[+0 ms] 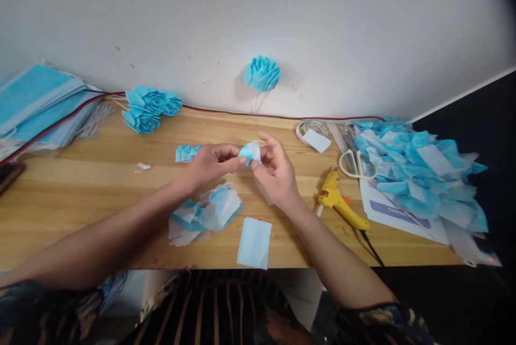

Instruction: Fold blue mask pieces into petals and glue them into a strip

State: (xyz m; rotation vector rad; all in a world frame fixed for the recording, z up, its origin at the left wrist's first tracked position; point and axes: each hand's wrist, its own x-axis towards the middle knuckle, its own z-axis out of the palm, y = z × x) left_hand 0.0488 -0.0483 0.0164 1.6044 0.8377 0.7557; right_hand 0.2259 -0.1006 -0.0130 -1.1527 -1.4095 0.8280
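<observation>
Between my two hands, above the middle of the table, is a small curled piece of blue and white mask fabric (250,152). My left hand (213,165) pinches its left side with thumb and fingers. Thumb and fingers of my right hand (277,170) grip it from the right. Beside my left hand lies a folded blue piece (187,153), partly hidden behind the fingers. Below the hands sit a loose heap of blue and white fabric pieces (220,208) and a flat pale blue rectangle of fabric (255,242) near the front edge.
A yellow glue gun (341,202), white-handled scissors (357,164), a roll of tape (312,131) and a big pile of cut fabric (423,167) are at right. A blue flower (263,73) leans on the wall; more flowers (149,108) and stacked masks (40,100) lie left.
</observation>
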